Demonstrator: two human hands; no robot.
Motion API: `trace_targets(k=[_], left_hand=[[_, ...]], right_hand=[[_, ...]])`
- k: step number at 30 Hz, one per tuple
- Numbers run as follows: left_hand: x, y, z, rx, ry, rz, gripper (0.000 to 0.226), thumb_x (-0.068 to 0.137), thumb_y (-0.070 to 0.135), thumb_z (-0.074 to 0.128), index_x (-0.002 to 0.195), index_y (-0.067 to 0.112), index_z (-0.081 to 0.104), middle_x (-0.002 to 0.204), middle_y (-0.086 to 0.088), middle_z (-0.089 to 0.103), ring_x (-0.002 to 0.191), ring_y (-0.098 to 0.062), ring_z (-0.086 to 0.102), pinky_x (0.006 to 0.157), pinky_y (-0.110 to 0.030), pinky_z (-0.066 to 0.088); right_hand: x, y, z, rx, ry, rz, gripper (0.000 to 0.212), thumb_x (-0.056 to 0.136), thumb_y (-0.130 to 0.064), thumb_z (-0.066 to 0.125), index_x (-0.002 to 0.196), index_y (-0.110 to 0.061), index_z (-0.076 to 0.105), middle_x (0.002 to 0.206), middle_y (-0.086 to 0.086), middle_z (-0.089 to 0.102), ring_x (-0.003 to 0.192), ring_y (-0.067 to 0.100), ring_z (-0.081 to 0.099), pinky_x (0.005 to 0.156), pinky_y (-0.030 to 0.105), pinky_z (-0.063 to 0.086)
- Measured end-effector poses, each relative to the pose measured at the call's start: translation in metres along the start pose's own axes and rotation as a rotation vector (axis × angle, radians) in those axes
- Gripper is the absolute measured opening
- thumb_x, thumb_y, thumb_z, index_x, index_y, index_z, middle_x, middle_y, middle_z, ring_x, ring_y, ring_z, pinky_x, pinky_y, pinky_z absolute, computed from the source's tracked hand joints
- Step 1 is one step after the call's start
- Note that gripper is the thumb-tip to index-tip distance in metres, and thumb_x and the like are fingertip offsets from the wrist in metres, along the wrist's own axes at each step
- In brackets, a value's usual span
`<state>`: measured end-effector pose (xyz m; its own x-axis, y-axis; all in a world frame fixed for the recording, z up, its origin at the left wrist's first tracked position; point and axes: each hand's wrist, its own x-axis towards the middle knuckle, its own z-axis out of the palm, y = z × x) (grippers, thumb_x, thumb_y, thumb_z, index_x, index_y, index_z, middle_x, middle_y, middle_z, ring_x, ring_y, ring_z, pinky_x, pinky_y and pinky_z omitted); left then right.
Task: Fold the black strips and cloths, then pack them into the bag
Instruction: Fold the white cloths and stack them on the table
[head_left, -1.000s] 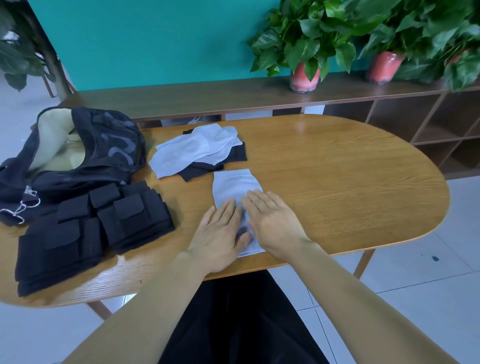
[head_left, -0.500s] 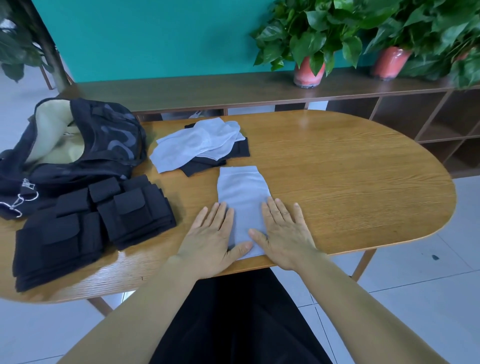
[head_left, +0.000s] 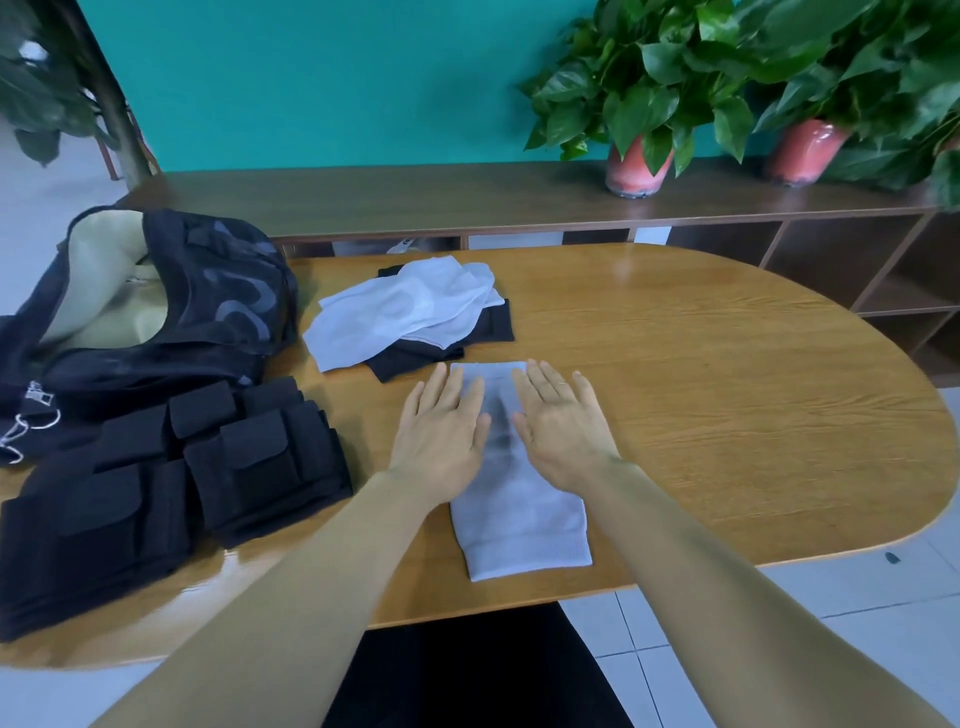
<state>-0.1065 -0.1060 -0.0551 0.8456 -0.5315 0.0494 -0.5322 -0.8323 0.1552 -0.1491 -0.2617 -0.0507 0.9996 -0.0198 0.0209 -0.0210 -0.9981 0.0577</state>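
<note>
We have the pale cloth flat at the table's six o'clock edge, left hand and right hand released, palms pressing its far half. We should smooth evenly outward before folding.

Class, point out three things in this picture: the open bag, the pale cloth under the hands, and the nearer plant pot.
bag (head_left: 228, 312): head view, dark patterned side panel.
pale cloth (head_left: 524, 530): head view, bare near end.
plant pot (head_left: 631, 171): head view, pink front.
</note>
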Motion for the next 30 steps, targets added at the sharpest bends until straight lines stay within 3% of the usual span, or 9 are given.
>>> trace_targets(k=[6, 9, 14, 22, 27, 30], left_hand=[[0.026, -0.001, 0.016, -0.116, -0.071, -0.065, 0.058, 0.103, 0.043, 0.008, 0.155, 0.018, 0.0, 0.163, 0.001, -0.003, 0.148, -0.012, -0.011, 0.119, -0.036, -0.007], [0.025, -0.005, 0.02, -0.011, -0.161, -0.046, 0.068, 0.098, 0.054, 0.001, 0.155, 0.017, -0.005, 0.162, 0.003, -0.009, 0.147, -0.01, -0.014, 0.12, -0.038, -0.009], [0.025, -0.006, 0.018, 0.101, -0.154, -0.074, 0.083, 0.091, 0.064, -0.003, 0.154, 0.011, -0.004, 0.162, -0.002, -0.009, 0.148, -0.012, -0.012, 0.119, -0.039, -0.011], [0.023, -0.005, 0.018, 0.163, -0.126, -0.1, 0.083, 0.092, 0.061, -0.006, 0.153, 0.006, -0.006, 0.162, -0.007, -0.009, 0.148, -0.017, -0.014, 0.119, -0.041, -0.012], [0.005, -0.005, 0.001, 0.007, 0.029, 0.008, 0.078, 0.095, 0.062, 0.001, 0.155, 0.012, -0.004, 0.162, -0.004, -0.009, 0.148, -0.014, -0.012, 0.12, -0.035, -0.01], [-0.018, -0.003, -0.007, -0.122, 0.134, 0.145, 0.083, 0.088, 0.066, 0.002, 0.154, 0.018, 0.017, 0.162, -0.002, 0.009, 0.149, -0.012, 0.006, 0.119, -0.032, -0.001]], right_hand=[[0.032, -0.005, 0.009, -0.093, -0.049, -0.163, 0.058, 0.103, -0.031, 0.014, 0.153, -0.011, -0.009, 0.16, 0.006, -0.015, 0.147, 0.019, -0.016, 0.119, 0.042, -0.007], [0.037, 0.0, 0.019, -0.014, -0.149, -0.12, 0.059, 0.104, -0.039, 0.012, 0.152, -0.015, -0.013, 0.159, 0.002, -0.02, 0.146, 0.015, -0.02, 0.119, 0.04, -0.01], [0.038, 0.005, 0.028, 0.058, -0.172, -0.012, 0.064, 0.102, -0.048, 0.009, 0.152, -0.015, -0.013, 0.159, -0.001, -0.021, 0.145, 0.013, -0.021, 0.119, 0.04, -0.009], [0.029, 0.015, 0.021, 0.159, -0.224, 0.143, 0.069, 0.1, -0.054, 0.006, 0.153, -0.014, -0.012, 0.16, -0.001, -0.019, 0.146, 0.012, -0.018, 0.119, 0.042, -0.01], [0.004, 0.024, 0.001, 0.131, -0.092, 0.164, 0.066, 0.102, -0.05, 0.014, 0.154, -0.012, 0.0, 0.162, 0.002, 0.0, 0.147, 0.016, -0.013, 0.118, 0.045, -0.006], [-0.021, 0.023, -0.006, 0.166, 0.087, 0.041, 0.056, 0.103, -0.041, 0.03, 0.152, -0.015, 0.022, 0.155, -0.001, 0.03, 0.149, 0.018, 0.002, 0.117, 0.043, 0.001]])
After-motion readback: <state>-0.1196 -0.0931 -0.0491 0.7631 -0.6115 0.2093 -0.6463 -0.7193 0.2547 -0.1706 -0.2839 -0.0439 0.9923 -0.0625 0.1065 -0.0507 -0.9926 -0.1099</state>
